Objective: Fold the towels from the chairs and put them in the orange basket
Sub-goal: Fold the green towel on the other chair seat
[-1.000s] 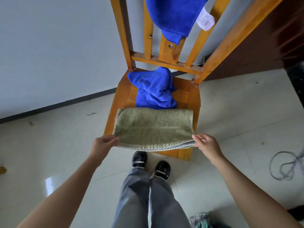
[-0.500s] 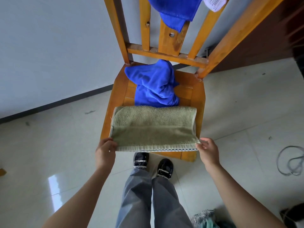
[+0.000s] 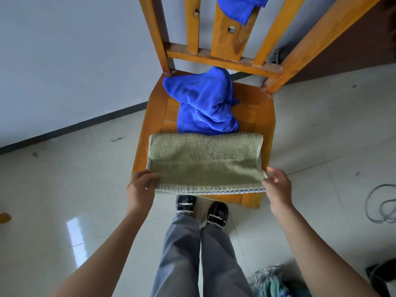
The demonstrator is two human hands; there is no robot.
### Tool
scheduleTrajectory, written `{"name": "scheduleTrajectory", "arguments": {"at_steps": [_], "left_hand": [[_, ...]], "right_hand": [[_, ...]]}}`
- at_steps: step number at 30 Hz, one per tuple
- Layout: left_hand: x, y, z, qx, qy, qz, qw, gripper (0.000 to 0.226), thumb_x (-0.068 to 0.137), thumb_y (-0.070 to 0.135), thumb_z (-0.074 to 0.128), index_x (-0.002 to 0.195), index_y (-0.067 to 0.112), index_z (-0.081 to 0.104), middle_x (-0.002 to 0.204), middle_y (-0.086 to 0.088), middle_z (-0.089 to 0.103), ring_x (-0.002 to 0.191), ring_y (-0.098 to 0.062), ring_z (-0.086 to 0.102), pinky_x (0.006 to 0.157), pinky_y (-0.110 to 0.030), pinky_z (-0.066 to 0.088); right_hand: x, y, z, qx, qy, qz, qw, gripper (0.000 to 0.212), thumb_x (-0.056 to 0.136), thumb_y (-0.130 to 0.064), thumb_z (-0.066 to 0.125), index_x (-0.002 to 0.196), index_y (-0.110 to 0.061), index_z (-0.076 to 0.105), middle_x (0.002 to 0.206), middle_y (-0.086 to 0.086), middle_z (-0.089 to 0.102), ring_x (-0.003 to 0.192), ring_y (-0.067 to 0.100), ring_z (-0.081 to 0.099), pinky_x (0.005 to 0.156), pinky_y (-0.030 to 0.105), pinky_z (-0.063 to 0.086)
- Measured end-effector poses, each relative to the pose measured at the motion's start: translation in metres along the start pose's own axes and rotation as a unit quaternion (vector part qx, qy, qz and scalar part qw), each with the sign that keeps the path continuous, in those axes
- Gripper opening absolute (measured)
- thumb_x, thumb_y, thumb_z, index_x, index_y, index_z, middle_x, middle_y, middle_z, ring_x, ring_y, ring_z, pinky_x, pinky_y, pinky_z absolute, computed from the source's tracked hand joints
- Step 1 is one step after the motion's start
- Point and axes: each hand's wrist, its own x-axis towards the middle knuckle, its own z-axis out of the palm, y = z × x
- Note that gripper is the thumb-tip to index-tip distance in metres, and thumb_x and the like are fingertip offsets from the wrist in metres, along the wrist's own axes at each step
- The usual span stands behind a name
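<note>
towel: green towel (image 3: 205,161), folded over, lies across the near edge of the chair (image 3: 264,116) seat, with a bunched blue towel (image 3: 203,103) just behind it
left hand (image 3: 140,189): pinching the near left corner
right hand (image 3: 277,186): pinching the near right corner
feel: probably soft, light and floppy, so it'll sag mid-span. I'd hold it by the corners

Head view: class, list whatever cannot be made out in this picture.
Orange basket: nowhere in the head view.
Blue towel on the chair back: cut off by the top edge.
Crumpled blue towel: near end hidden behind the green towel.
Cloth heap: cut by the bottom edge, blurred.
</note>
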Motion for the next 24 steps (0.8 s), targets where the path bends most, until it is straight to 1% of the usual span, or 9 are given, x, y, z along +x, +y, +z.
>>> {"name": "scheduleTrajectory", "arguments": {"at_steps": [3, 6, 9, 11, 14, 18, 20, 22, 24], "left_hand": [[0.002, 0.010, -0.017, -0.032, 0.062, 0.077, 0.995, 0.018, 0.076, -0.018, 0.061, 0.084, -0.006, 0.072, 0.101, -0.021, 0.060, 0.086, -0.018, 0.054, 0.076, 0.003, 0.037], [-0.003, -0.006, -0.011, -0.001, 0.048, 0.084, 0.995, 0.017, 0.075, -0.017, 0.063, 0.085, -0.007, 0.072, 0.103, -0.024, 0.060, 0.090, -0.022, 0.057, 0.082, -0.013, 0.043], [-0.011, -0.027, 0.009, 0.068, -0.072, 0.008, 0.995, 0.020, 0.080, -0.012, 0.060, 0.093, -0.004, 0.072, 0.115, -0.024, 0.059, 0.098, -0.039, 0.059, 0.084, -0.031, 0.044], [-0.014, -0.031, 0.017, 0.092, -0.122, -0.028, 0.988, 0.022, 0.084, -0.009, 0.056, 0.099, -0.003, 0.070, 0.123, -0.022, 0.055, 0.106, -0.039, 0.056, 0.090, -0.037, 0.044], [-0.010, -0.026, 0.021, 0.120, -0.135, -0.035, 0.983, 0.026, 0.087, -0.005, 0.053, 0.108, -0.002, 0.067, 0.129, -0.021, 0.052, 0.117, -0.038, 0.048, 0.098, -0.042, 0.040], [-0.009, -0.023, 0.018, 0.206, -0.155, -0.004, 0.966, 0.031, 0.086, 0.003, 0.057, 0.116, 0.007, 0.064, 0.135, -0.015, 0.050, 0.126, -0.037, 0.038, 0.098, -0.049, 0.038], [-0.008, -0.015, 0.017, 0.236, -0.145, 0.012, 0.961, 0.034, 0.086, 0.007, 0.059, 0.119, 0.009, 0.061, 0.138, -0.014, 0.047, 0.130, -0.036, 0.034, 0.100, -0.050, 0.033], [-0.001, -0.004, 0.018, 0.240, -0.119, 0.066, 0.961, 0.042, 0.085, 0.009, 0.060, 0.127, 0.008, 0.056, 0.143, -0.018, 0.041, 0.135, -0.039, 0.030, 0.104, -0.053, 0.030], [0.011, 0.008, 0.020, 0.269, -0.128, 0.124, 0.947, 0.055, 0.090, 0.016, 0.054, 0.142, 0.013, 0.036, 0.154, -0.016, 0.020, 0.143, -0.034, 0.014, 0.113, -0.050, 0.018]], "right_hand": [[-0.003, -0.017, -0.013, 0.102, 0.015, -0.058, 0.993, 0.044, 0.081, 0.015, 0.047, 0.117, -0.009, 0.055, 0.108, 0.010, 0.059, 0.096, 0.019, 0.057, 0.063, 0.009, 0.049], [-0.006, -0.009, -0.012, 0.113, 0.017, -0.042, 0.993, 0.044, 0.081, 0.017, 0.047, 0.119, -0.004, 0.055, 0.107, 0.010, 0.060, 0.095, 0.018, 0.059, 0.064, 0.009, 0.051], [-0.007, 0.021, 0.001, -0.008, 0.051, -0.005, 0.999, 0.036, 0.082, 0.012, 0.048, 0.114, -0.001, 0.059, 0.112, 0.018, 0.063, 0.104, 0.029, 0.060, 0.076, 0.025, 0.048], [-0.007, 0.035, 0.007, -0.136, 0.052, -0.044, 0.988, 0.034, 0.084, 0.008, 0.048, 0.114, -0.001, 0.060, 0.114, 0.019, 0.063, 0.107, 0.033, 0.059, 0.085, 0.031, 0.044], [-0.001, 0.035, 0.011, -0.202, 0.045, -0.080, 0.975, 0.036, 0.086, 0.006, 0.046, 0.121, 0.000, 0.056, 0.119, 0.021, 0.059, 0.110, 0.035, 0.055, 0.089, 0.031, 0.041], [0.002, 0.034, 0.012, -0.265, 0.049, -0.074, 0.960, 0.035, 0.087, 0.002, 0.049, 0.122, 0.001, 0.054, 0.118, 0.026, 0.055, 0.108, 0.040, 0.052, 0.090, 0.037, 0.042], [0.000, 0.031, 0.014, -0.340, 0.046, -0.148, 0.927, 0.035, 0.083, 0.001, 0.057, 0.118, 0.002, 0.057, 0.114, 0.026, 0.056, 0.107, 0.042, 0.051, 0.088, 0.041, 0.044], [0.000, 0.026, 0.020, -0.406, 0.016, -0.268, 0.874, 0.039, 0.072, 0.002, 0.067, 0.110, 0.002, 0.061, 0.111, 0.026, 0.060, 0.105, 0.044, 0.056, 0.084, 0.045, 0.049], [0.004, 0.013, 0.028, -0.466, -0.011, -0.360, 0.808, 0.048, 0.067, -0.002, 0.073, 0.114, 0.000, 0.061, 0.120, 0.026, 0.058, 0.112, 0.045, 0.055, 0.086, 0.051, 0.050]]}}
